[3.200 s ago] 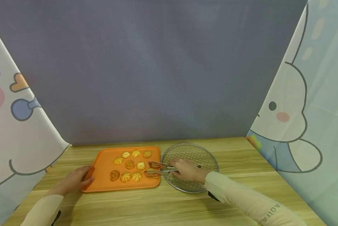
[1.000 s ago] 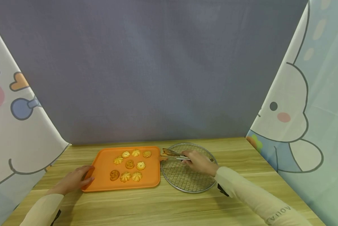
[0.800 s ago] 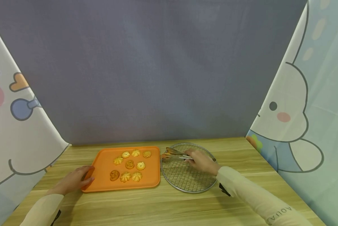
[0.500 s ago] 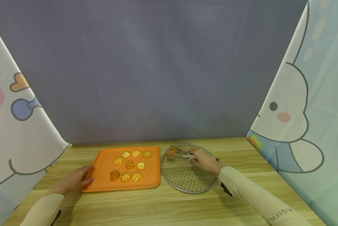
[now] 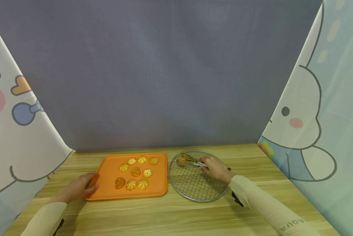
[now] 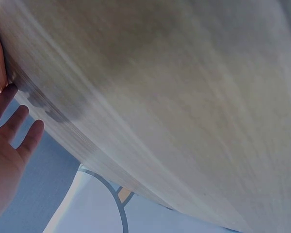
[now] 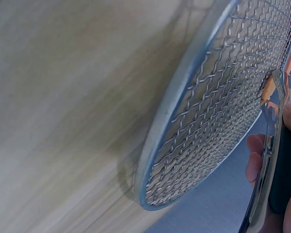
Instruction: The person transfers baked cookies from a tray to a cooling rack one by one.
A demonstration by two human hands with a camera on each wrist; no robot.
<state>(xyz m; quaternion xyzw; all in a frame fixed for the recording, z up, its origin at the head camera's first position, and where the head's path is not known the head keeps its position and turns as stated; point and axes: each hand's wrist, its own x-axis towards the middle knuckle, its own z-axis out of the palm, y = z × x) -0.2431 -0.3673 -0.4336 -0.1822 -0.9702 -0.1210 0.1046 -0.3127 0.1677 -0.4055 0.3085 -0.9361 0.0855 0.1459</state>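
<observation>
My right hand (image 5: 213,167) grips a pair of metal tongs (image 5: 198,163) with dark handles. The tongs' head end holds a small golden-brown cookie (image 5: 181,161), over the back left of a round wire mesh rack (image 5: 198,185). In the right wrist view, the tongs (image 7: 271,167) run up from the fingers, and part of the cookie (image 7: 268,89) shows at their far end, close over the mesh. My left hand (image 5: 77,188) rests at the left edge of an orange tray (image 5: 102,190); in the left wrist view its fingers (image 6: 30,141) are straight and spread.
Several piped cookies (image 5: 136,171) of different shapes lie on the middle and right of the tray. The rack stands just right of the tray on a wood-grain table (image 5: 153,216). A grey cloth (image 5: 164,82) rises behind, with cartoon-printed curtains at both sides.
My right hand has lifted the cookie from the tray's right edge with the tongs and carried it right and back, over the rack. The left hand stays at the tray.
</observation>
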